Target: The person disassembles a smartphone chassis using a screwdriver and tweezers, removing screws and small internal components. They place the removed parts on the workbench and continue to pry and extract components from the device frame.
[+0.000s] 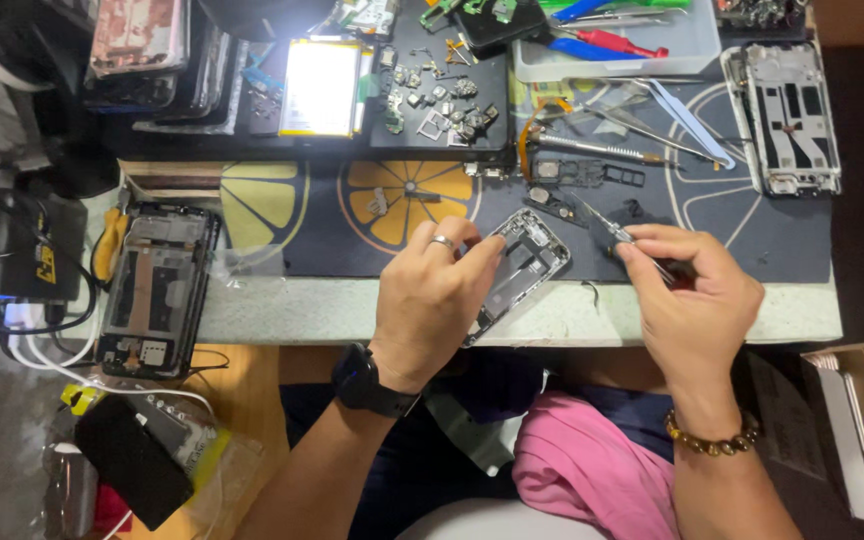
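The left hand (430,300) gripped an opened phone (515,272) by its lower half, tilting it over the table's (352,310) front edge so the bare inside faced up, apparently to steady it. The right hand (690,290) pinched tweezers (607,228), tips aimed near the phone's top corner without touching it. A second stripped phone (157,290) lay flat at the left edge, a frame (787,115) at the right rear corner, tools (602,150) between.

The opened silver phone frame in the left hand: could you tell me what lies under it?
Under the silver phone frame shows pale table edge; the left hand covers its lower part.
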